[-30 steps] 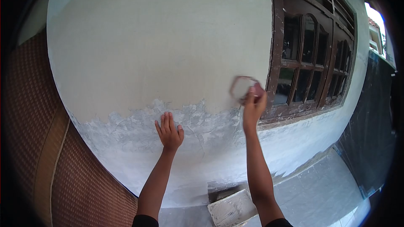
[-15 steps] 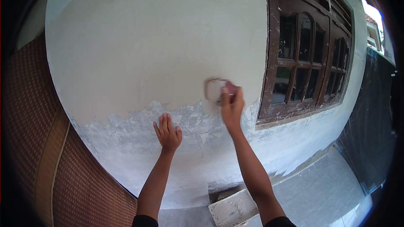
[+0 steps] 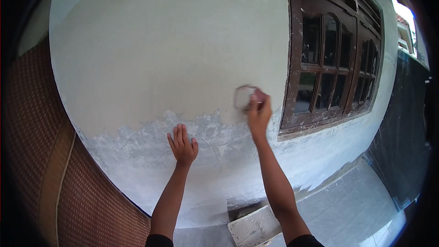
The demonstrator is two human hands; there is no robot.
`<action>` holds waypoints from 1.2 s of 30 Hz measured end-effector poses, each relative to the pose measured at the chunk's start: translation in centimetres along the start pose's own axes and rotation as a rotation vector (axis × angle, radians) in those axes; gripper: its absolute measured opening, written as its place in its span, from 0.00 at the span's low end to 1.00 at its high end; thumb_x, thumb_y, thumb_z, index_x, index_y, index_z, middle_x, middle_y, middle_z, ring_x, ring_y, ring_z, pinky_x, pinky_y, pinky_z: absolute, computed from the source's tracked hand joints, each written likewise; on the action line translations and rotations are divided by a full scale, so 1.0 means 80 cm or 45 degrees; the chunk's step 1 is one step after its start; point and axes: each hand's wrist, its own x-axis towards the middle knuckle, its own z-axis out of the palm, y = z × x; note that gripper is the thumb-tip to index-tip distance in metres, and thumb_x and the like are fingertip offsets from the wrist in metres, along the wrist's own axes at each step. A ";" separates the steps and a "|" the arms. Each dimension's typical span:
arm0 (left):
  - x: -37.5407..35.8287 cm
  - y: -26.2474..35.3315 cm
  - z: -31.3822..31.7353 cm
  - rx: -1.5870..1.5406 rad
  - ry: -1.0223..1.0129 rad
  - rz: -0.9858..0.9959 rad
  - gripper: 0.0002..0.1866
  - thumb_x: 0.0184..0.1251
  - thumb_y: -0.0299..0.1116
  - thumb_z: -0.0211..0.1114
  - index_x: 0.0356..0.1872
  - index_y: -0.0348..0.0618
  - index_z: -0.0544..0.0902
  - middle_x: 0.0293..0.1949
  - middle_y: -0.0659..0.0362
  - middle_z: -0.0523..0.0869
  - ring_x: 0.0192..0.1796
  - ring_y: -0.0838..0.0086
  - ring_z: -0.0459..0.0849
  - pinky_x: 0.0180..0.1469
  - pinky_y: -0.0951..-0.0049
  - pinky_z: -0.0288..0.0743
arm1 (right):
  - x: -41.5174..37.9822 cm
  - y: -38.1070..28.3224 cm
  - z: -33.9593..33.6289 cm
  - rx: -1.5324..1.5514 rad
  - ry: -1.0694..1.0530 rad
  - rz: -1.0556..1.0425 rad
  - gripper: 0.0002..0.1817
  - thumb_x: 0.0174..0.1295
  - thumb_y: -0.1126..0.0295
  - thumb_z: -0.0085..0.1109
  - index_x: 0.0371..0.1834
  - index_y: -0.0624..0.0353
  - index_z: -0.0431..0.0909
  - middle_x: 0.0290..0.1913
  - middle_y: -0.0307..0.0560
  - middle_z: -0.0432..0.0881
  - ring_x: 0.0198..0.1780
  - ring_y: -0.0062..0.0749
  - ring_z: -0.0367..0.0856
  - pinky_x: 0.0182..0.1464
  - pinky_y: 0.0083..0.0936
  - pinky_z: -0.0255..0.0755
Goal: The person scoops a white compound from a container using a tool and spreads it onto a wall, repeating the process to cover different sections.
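- Pressing flat against the wall [image 3: 160,55], the left hand [image 3: 183,144] lies open with its fingers together and pointing up, holding nothing.
- It rests on the grey, rough patch [image 3: 137,155] of the lower wall, just below the ragged line where that patch meets the smoother cream coat above.
- The right hand [image 3: 259,112] is raised higher and further right, closed around a small pad [image 3: 245,96] with a worn brownish edge and a pale face.
- The pad sits flat against the wall at the top of the fingers, right at the boundary of the two coats and just beside the window frame [image 3: 292,64].
- What the pad is made of cannot be told from the head view.
- The window is dark brown wood with arched glass panes, its frame flecked with pale smears.
- On the tiled floor [image 3: 347,201] below, between the two forearms and close to the foot of the wall, lies a white ribbed tray [image 3: 251,231].
- A woven brown panel [image 3: 41,155] stands left of the wall, and a dark sheet [image 3: 407,132] hangs at the far right.
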 end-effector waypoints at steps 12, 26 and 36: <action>0.000 0.000 -0.001 0.008 -0.018 -0.005 0.30 0.67 0.40 0.48 0.67 0.33 0.65 0.68 0.49 0.66 0.71 0.58 0.60 0.73 0.46 0.45 | -0.018 0.020 -0.007 0.022 -0.116 -0.057 0.13 0.66 0.63 0.57 0.42 0.64 0.74 0.32 0.49 0.75 0.34 0.35 0.74 0.36 0.31 0.70; 0.004 0.001 -0.009 -0.009 -0.045 -0.013 0.30 0.69 0.39 0.49 0.68 0.34 0.63 0.68 0.49 0.64 0.72 0.58 0.58 0.73 0.48 0.44 | 0.002 0.058 -0.038 0.020 0.052 -0.005 0.17 0.68 0.59 0.55 0.44 0.64 0.75 0.38 0.50 0.78 0.38 0.33 0.76 0.43 0.31 0.70; 0.013 0.023 -0.038 -0.088 -0.186 -0.091 0.29 0.71 0.36 0.49 0.70 0.33 0.59 0.70 0.48 0.61 0.74 0.57 0.55 0.73 0.48 0.44 | -0.045 0.009 -0.028 0.046 -0.464 -0.241 0.14 0.66 0.64 0.56 0.48 0.63 0.75 0.42 0.53 0.76 0.39 0.36 0.76 0.42 0.31 0.70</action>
